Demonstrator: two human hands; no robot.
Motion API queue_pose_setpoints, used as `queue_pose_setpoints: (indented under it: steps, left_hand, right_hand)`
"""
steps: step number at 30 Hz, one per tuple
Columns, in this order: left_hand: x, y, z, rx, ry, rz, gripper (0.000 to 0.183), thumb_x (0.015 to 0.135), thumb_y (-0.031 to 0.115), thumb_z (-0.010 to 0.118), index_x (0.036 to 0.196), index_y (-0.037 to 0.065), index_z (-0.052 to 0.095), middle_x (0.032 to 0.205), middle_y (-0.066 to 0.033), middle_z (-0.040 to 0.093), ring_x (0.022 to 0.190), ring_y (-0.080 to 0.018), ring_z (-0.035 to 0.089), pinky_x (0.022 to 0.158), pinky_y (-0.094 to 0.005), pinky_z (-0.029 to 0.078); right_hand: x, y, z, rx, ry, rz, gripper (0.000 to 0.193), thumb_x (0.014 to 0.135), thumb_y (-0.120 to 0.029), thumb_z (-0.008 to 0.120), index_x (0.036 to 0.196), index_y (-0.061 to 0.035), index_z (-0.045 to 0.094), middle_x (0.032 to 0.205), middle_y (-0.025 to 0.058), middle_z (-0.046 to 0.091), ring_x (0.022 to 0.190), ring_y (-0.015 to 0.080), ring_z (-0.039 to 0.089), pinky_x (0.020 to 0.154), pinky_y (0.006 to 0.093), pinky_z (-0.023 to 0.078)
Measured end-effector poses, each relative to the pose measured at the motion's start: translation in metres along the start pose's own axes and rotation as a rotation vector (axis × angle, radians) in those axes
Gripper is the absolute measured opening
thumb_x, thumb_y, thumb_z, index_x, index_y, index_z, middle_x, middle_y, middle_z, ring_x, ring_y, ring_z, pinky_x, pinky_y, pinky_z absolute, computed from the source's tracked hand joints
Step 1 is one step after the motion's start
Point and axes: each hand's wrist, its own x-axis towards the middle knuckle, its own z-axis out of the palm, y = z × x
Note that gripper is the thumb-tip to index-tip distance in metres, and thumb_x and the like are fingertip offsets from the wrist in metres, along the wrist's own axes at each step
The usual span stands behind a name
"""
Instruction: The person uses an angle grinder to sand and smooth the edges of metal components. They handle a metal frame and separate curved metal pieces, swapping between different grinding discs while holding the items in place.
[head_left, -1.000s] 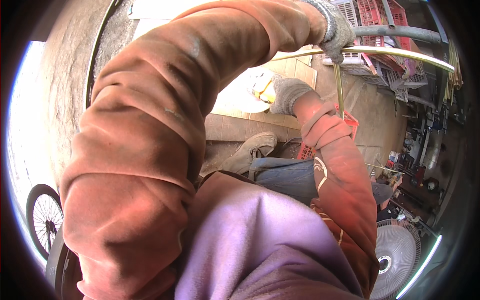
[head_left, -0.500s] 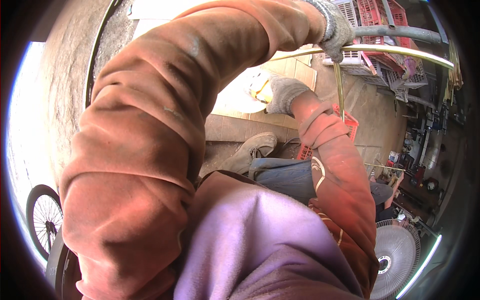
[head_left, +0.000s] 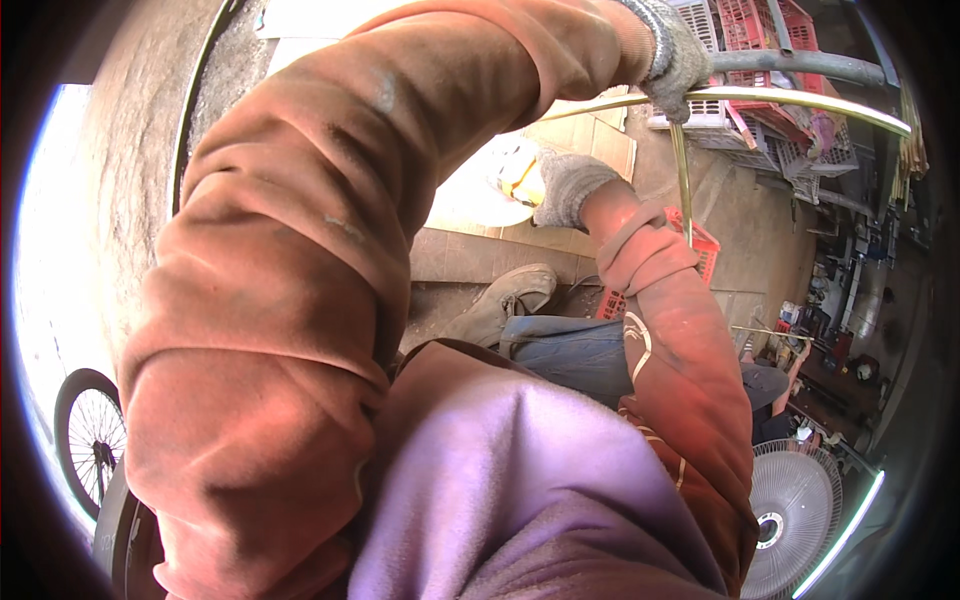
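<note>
At the top right, my left hand (head_left: 678,75), in a grey knit glove, is closed on a shiny gold-coloured metal tube (head_left: 810,104). The tube runs from behind my sleeve out to the right. Just below that hand, a thinner gold-coloured bar (head_left: 684,180) joins or crosses the tube and hangs toward me. My right hand (head_left: 575,188), also gloved, is closed around a yellow handheld tool (head_left: 520,184) near the middle. Strong glare washes out the tool's far part, so its exact kind does not show.
Cardboard sheets (head_left: 470,258) cover the floor beneath the hands. Plastic crates (head_left: 735,30) are stacked at the far right beside a grey metal pipe (head_left: 800,63). A red basket (head_left: 706,255) sits under my right forearm. A fan (head_left: 795,510) stands at lower right, a spoked wheel (head_left: 88,440) at lower left.
The left hand and the gold-coloured tube have shifted very slightly to the right. My right hand and the yellow tool stay in place.
</note>
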Motion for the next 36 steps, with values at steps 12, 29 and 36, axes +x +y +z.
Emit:
queue_pose_setpoints:
  steps: [12,29,36]
  left_hand:
    - [-0.007,0.002,-0.007,0.008,-0.022,-0.019,0.043,0.076,0.048,0.083,0.11,0.021,0.082,0.102,-0.0145,0.079,0.1,-0.0361,0.075,0.087,-0.0448,0.059]
    - [-0.015,0.002,-0.014,-0.116,-0.008,-0.056,0.046,0.072,0.042,0.083,0.114,0.022,0.081,0.107,-0.0143,0.078,0.104,-0.035,0.075,0.09,-0.0426,0.06]
    - [-0.015,0.0,-0.01,-0.118,0.044,-0.077,0.05,0.07,0.043,0.084,0.114,0.02,0.081,0.109,-0.0164,0.078,0.105,-0.0356,0.075,0.09,-0.0428,0.06]
  right_hand:
    - [0.01,0.005,0.009,-0.029,0.009,-0.014,0.075,0.072,-0.033,0.087,0.137,-0.006,0.062,0.127,0.0235,0.072,0.119,0.038,0.07,0.101,0.0448,0.057]
    - [0.004,-0.007,0.004,-0.109,0.009,-0.023,0.071,0.076,-0.034,0.083,0.137,-0.0058,0.061,0.124,0.0226,0.073,0.117,0.0381,0.071,0.099,0.0468,0.057]
    - [0.007,-0.007,0.004,-0.119,-0.002,-0.041,0.071,0.076,-0.034,0.083,0.138,-0.0063,0.06,0.124,0.0227,0.073,0.117,0.0388,0.071,0.099,0.0471,0.057]
